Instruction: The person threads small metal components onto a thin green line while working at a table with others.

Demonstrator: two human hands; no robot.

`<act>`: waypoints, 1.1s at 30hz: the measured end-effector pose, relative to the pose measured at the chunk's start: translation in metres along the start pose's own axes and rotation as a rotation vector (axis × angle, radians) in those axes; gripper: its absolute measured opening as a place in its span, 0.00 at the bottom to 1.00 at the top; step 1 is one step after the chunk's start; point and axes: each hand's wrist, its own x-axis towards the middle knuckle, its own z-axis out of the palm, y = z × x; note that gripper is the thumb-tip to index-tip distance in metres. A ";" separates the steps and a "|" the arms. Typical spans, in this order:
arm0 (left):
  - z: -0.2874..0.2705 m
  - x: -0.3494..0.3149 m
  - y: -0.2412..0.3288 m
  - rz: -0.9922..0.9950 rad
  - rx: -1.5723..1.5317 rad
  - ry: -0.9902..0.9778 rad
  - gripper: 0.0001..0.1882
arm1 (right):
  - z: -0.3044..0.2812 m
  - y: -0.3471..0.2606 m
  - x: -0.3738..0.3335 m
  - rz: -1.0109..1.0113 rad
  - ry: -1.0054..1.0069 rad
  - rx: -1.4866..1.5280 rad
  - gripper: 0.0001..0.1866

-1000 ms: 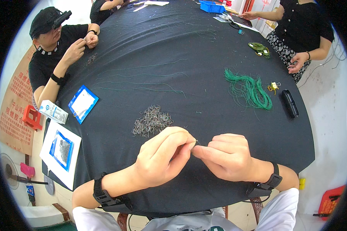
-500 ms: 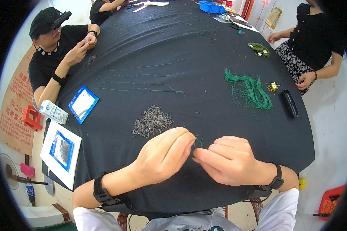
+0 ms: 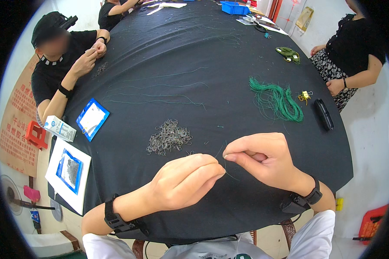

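Note:
My left hand [image 3: 183, 181] is closed in a pinch, with a thin green thread [image 3: 232, 176] coming out at its fingertips. A little above and to the right, my right hand [image 3: 266, 157] pinches the same thread between thumb and forefinger. The short stretch between the two hands looks taut, and a loose end stands out near the right fingertips. Whether a hook sits inside the left fingers is hidden. Just beyond my left hand lies a heap of small metal fish hooks [image 3: 169, 137]. A bundle of green threads [image 3: 276, 101] rests farther off to the right.
Several single threads [image 3: 160, 84] stretch over the black tablecloth [image 3: 129, 164]. At left are blue-edged packets [image 3: 93, 118], a white board [image 3: 80, 190] and a small carton [image 3: 60, 128]. A black case [image 3: 323, 114] and yellow clip [image 3: 306, 95] lie right. Co-workers are at both sides.
My right hand has risen and turned, its fingers opening out from a curl into a thumb-and-forefinger pinch. My left hand has shifted slightly down and right, and more thread shows between them.

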 end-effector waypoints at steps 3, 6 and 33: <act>0.000 0.002 0.001 -0.012 0.012 0.003 0.10 | -0.001 0.001 0.001 0.059 -0.020 0.037 0.03; 0.000 0.002 0.001 -0.016 0.026 0.005 0.10 | -0.001 0.002 0.002 0.041 -0.010 0.040 0.03; -0.004 0.004 0.003 -0.240 0.066 0.128 0.09 | 0.008 -0.004 -0.003 -0.383 0.036 -0.324 0.10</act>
